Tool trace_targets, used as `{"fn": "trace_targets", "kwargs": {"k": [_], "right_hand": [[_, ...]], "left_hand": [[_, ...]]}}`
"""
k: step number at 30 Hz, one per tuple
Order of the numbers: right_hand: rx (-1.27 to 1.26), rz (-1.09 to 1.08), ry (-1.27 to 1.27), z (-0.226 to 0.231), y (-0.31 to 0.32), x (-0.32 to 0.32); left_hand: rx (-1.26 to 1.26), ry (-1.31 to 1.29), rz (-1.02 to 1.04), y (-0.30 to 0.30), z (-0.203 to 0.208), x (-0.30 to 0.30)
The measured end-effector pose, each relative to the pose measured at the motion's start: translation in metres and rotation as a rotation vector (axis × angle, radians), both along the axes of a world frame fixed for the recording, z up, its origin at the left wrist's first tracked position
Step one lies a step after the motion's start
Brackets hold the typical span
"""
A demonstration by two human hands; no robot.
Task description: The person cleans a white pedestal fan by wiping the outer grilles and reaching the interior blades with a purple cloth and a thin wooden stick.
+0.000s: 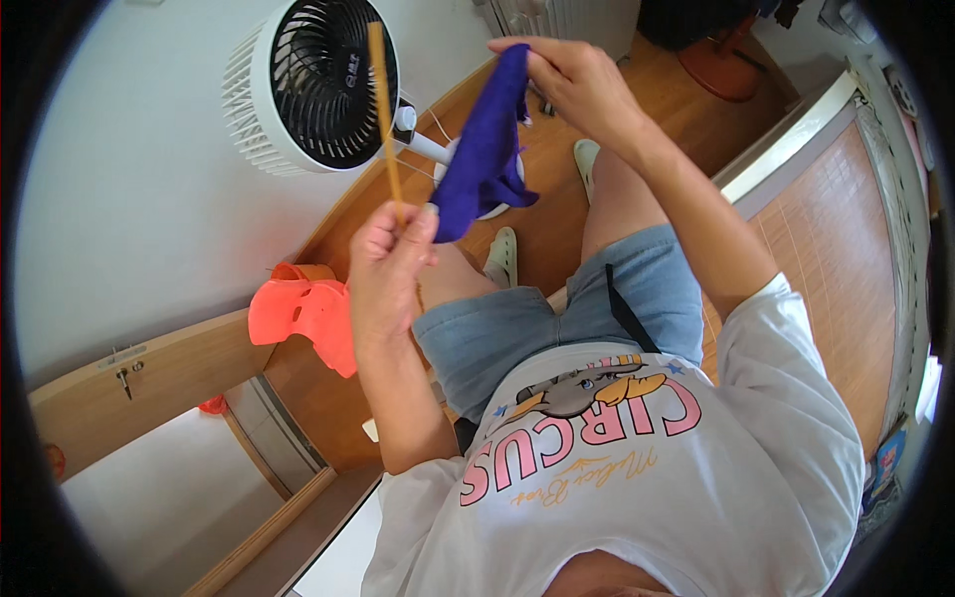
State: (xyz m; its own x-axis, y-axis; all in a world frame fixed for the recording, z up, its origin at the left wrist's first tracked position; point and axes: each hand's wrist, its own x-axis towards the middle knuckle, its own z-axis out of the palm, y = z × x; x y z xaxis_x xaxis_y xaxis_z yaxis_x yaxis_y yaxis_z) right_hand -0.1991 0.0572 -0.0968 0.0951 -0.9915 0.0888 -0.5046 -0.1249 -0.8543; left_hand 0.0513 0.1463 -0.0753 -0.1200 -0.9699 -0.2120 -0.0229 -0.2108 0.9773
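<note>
A piece of purple cloth (pixel 480 149) is stretched slantwise between my two hands in front of me. My left hand (pixel 391 264) is closed round a thin wooden stick (pixel 384 109), which points up past the fist, and it also pinches the lower left corner of the cloth. At the upper right, my right hand (pixel 587 90) grips the cloth's far end between thumb and fingers. A loose fold of the cloth hangs down toward the right. The stick stands beside the cloth, its upper part apart from it.
Just beyond my left hand, a white fan (pixel 323 85) with a black front stands by the wall. A coral-coloured plastic seat (pixel 316 316) is at left, near a wooden door (pixel 179 373) with a key in it. To the right is a bed with a woven mat (pixel 811 259).
</note>
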Motion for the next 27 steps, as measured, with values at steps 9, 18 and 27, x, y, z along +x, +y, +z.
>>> {"fn": "trace_targets", "kwargs": {"k": [9, 18, 27], "right_hand": [[0.103, 0.344, -1.373, -0.012, 0.000, 0.017], [0.163, 0.706, -0.985, 0.058, -0.033, 0.002], [-0.412, 0.972, 0.205, 0.072, 0.061, 0.049]], "left_hand": [[0.134, 0.016, -0.041, 0.013, -0.009, -0.013], [0.183, -0.170, -0.132, 0.018, -0.046, -0.005], [-0.038, 0.035, 0.243, 0.004, -0.001, -0.050]]}}
